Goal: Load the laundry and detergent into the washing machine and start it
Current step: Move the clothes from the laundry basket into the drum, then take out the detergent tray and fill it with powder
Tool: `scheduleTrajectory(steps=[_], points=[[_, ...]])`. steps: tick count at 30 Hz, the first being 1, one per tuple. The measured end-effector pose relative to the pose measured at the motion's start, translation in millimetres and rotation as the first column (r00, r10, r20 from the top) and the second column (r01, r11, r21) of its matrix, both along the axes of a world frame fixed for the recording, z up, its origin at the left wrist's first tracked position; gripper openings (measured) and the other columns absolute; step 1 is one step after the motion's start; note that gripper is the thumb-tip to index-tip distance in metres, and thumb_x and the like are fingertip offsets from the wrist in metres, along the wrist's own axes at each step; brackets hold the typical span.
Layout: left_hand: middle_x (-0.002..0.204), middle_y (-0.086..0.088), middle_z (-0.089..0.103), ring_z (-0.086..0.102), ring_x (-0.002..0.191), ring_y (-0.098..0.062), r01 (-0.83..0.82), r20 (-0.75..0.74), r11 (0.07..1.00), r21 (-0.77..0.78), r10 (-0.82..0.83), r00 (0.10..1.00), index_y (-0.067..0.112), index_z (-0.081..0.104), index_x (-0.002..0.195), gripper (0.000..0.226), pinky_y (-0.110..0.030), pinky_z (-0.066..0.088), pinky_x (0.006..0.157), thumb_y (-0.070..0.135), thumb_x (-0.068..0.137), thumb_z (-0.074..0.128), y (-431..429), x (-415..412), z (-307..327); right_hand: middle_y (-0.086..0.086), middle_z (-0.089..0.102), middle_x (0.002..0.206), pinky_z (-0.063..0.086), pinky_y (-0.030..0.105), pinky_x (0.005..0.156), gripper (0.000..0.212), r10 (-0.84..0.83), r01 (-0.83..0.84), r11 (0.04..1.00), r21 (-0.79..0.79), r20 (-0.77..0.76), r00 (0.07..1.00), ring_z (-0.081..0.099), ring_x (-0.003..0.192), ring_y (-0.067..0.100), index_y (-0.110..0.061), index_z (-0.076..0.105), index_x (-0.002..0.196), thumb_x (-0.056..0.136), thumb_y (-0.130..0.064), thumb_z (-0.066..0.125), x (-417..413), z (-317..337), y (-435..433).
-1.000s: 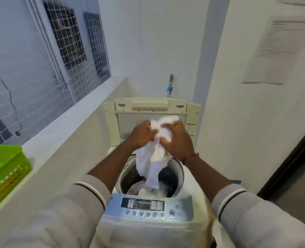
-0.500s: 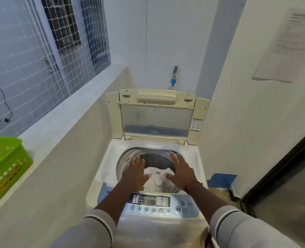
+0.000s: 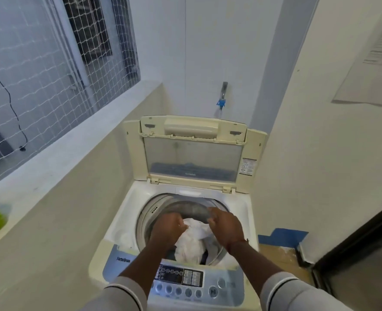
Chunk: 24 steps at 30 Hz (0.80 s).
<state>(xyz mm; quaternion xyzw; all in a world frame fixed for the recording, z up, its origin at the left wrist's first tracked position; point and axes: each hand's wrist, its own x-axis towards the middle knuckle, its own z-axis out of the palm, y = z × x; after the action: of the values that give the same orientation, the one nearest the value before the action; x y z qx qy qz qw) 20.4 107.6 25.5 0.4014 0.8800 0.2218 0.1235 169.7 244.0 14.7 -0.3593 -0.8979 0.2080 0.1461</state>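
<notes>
White laundry (image 3: 193, 241) lies inside the drum rim (image 3: 149, 213).

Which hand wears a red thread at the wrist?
The right hand: a thin red thread circles its wrist. The left hand, on the white laundry, has a bare wrist.

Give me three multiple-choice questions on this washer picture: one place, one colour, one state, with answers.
1. Where are the left hand and right hand? A on the control panel; B over the drum opening; C on the ledge.
2. What colour is the top laundry in the drum? A red; B black; C white.
3. How is the lid? A open, upright; B closed; C removed.
Answers: 1 B, both reach into the opening. 2 C, white laundry lies between them. 3 A, it stands behind the drum.
</notes>
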Motion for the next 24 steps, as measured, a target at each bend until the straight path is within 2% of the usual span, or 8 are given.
scheduleTrajectory(steps=[3, 5, 9, 13, 15, 18, 21, 24], points=[[0.05, 0.005, 0.05, 0.047, 0.049, -0.007, -0.015, -0.044, 1.0, -0.011, 0.015, 0.999, 0.017, 0.056, 0.059, 0.045, -0.025, 0.037, 0.054, 0.049, 0.09, 0.051, 8, 8, 2, 0.003, 0.071, 0.089, 0.04, 0.029, 0.066, 0.04, -0.007, 0.009, 1.0, -0.026, 0.073, 0.997, 0.064, 0.084, 0.022, -0.02, 0.07, 0.086, 0.095, -0.049, 0.045, -4, 3, 8], [0.06, 0.001, 0.063, 0.056, 0.056, -0.01, -0.036, 0.011, 0.999, 0.033, 0.036, 0.999, 0.015, 0.064, 0.066, 0.045, -0.027, 0.043, 0.061, 0.043, 0.095, 0.046, 13, 8, 5, 0.008, 0.07, 0.089, 0.043, 0.031, 0.071, 0.048, 0.014, -0.012, 0.999, -0.036, 0.069, 0.997, 0.064, 0.085, 0.025, -0.013, 0.07, 0.084, 0.098, -0.047, 0.039, -10, 2, 12], [0.125, -0.004, 0.063, 0.058, 0.112, -0.016, -0.016, 0.034, 0.998, 0.058, 0.014, 0.999, 0.016, 0.059, 0.127, 0.033, -0.021, 0.037, 0.097, 0.02, 0.099, 0.041, 25, -4, -2, 0.008, 0.063, 0.124, 0.037, 0.029, 0.103, 0.031, 0.084, -0.082, 0.982, -0.173, 0.009, 0.996, 0.057, 0.117, 0.025, -0.011, 0.061, 0.122, 0.1, -0.024, 0.044, -23, -4, 18], [0.141, -0.009, 0.049, 0.044, 0.131, -0.021, -0.135, 0.334, 0.964, 0.23, 0.052, 0.941, 0.008, 0.045, 0.139, 0.041, -0.016, 0.025, 0.101, 0.026, 0.101, 0.04, 35, -14, -3, 0.003, 0.043, 0.148, 0.024, 0.022, 0.108, 0.052, -0.056, -0.016, 0.859, -0.511, -0.124, 0.991, 0.038, 0.138, 0.021, -0.016, 0.035, 0.148, 0.098, -0.021, 0.051, -41, -13, 15], [0.136, -0.008, 0.05, 0.043, 0.131, -0.023, -0.27, 0.589, 0.928, 0.256, 0.071, 0.805, 0.008, 0.046, 0.135, 0.042, -0.016, 0.028, 0.097, 0.032, 0.102, 0.037, 42, -19, 0, 0.003, 0.04, 0.15, 0.026, 0.03, 0.113, 0.063, -0.143, 0.02, 0.799, -0.602, -0.157, 0.977, 0.036, 0.139, 0.022, -0.019, 0.026, 0.152, 0.097, -0.034, 0.053, -53, -14, 15], [0.15, -0.007, 0.037, 0.036, 0.135, -0.021, -0.484, 0.907, 0.852, 0.198, 0.027, 0.42, 0.02, 0.04, 0.139, 0.048, -0.033, 0.028, 0.108, 0.047, 0.1, 0.033, 58, -36, -10, -0.002, 0.038, 0.15, 0.03, 0.043, 0.116, 0.071, -0.305, 0.057, 0.658, -0.751, -0.197, 0.932, 0.037, 0.138, 0.022, -0.025, 0.027, 0.15, 0.091, -0.054, 0.053, -73, -23, 17], [0.153, -0.008, 0.033, 0.035, 0.137, -0.024, -0.589, 0.98, 0.802, 0.1, 0.023, 0.197, 0.019, 0.031, 0.146, 0.064, -0.041, 0.027, 0.112, 0.058, 0.095, 0.032, 73, -55, -26, 0.001, 0.047, 0.145, 0.038, 0.043, 0.11, 0.072, -0.512, 0.034, 0.44, -0.897, -0.219, 0.831, 0.049, 0.126, 0.021, -0.032, 0.042, 0.137, 0.077, -0.068, 0.057, -94, -35, 23], [0.148, -0.012, 0.04, 0.045, 0.13, -0.027, -0.647, 0.998, 0.761, 0.046, -0.006, 0.065, 0.014, 0.035, 0.145, 0.069, -0.043, 0.033, 0.108, 0.06, 0.093, 0.035, 84, -74, -46, 0.007, 0.049, 0.141, 0.04, 0.037, 0.103, 0.051, -0.659, -0.042, 0.237, -0.971, -0.192, 0.727, 0.049, 0.128, 0.025, -0.02, 0.044, 0.14, 0.097, -0.046, 0.051, -118, -33, 24]])
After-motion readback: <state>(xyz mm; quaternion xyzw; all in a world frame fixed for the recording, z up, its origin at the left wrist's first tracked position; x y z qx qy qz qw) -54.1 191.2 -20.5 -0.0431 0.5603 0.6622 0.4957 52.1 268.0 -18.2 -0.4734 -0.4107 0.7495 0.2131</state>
